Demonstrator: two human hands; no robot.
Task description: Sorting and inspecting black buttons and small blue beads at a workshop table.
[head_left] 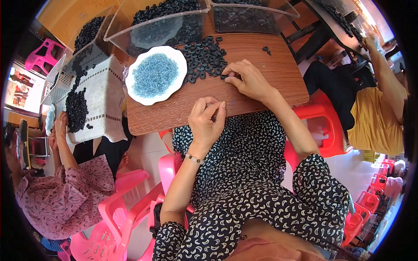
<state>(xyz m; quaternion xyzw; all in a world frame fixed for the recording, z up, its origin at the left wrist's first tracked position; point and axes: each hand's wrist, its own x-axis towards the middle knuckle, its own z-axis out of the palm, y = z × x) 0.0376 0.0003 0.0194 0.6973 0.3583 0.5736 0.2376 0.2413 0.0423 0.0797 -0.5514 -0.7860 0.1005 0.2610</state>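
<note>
On the brown wood-grain table (257,43), my right hand (250,81) pinches a small black plastic part (224,77) at the edge of a loose pile of similar black parts (202,56). Closer to me, by the table's front edge, my left hand (206,121) is closed, thumb and fingertips together. Whatever lies between those fingertips is too small to make out. Left of the pile stands a white scalloped plate (182,82) heaped with tiny translucent bluish pieces (155,75).
Two clear bins (156,19) (248,26) of black parts line the far side. Several black parts (266,50) lie apart at the far right. A person on the left works at a cloth-covered surface (104,87); another sits right. Pink (126,209) and red chairs (320,126) stand close by.
</note>
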